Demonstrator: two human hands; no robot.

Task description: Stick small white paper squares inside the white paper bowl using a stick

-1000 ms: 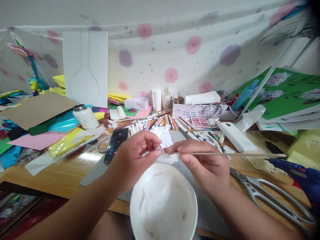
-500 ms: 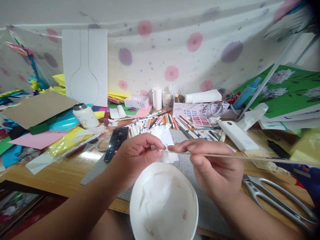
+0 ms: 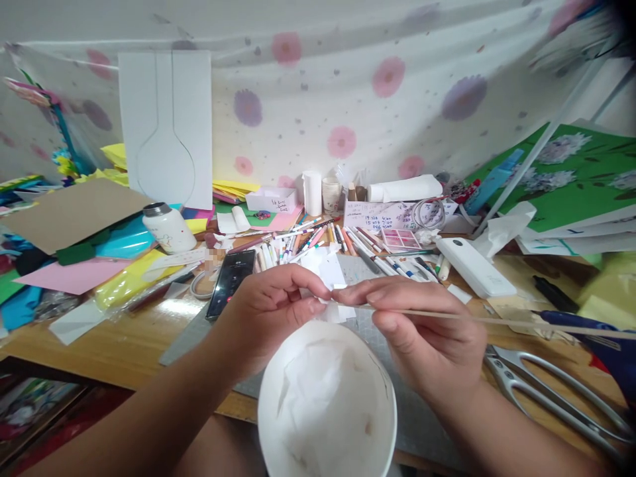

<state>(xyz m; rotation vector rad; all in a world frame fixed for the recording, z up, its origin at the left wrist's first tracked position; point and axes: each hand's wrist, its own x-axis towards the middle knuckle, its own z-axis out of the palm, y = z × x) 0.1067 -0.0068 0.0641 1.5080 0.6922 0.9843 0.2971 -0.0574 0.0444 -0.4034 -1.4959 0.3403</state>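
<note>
A thin wooden stick [image 3: 497, 320] runs sideways from my fingertips toward the right edge of the view. My right hand [image 3: 430, 331] grips it between thumb and extended fingers. At its left end, my left hand [image 3: 278, 318] pinches thumb and forefinger together around the tip. Any small piece held there along with the tip is hidden. Just below both hands is a white bowl-shaped container [image 3: 390, 397], its inside lined with crumpled whitish material. White paper scraps [image 3: 325, 265] lie behind the fingertips on a grey cutting mat [image 3: 199, 334].
Large scissors [image 3: 551, 391] and a dark blue glue gun [image 3: 586, 338] lie to the right, close to my forearm and the stick. Beyond my hands are many markers [image 3: 368, 245], a phone [image 3: 231, 281] and a white power bank [image 3: 474, 268]. A white bottle [image 3: 169, 228] stands left.
My right hand has slid right along with the stick, whose far end now passes out of view. My left fingertips have closed together and shifted slightly right.
</note>
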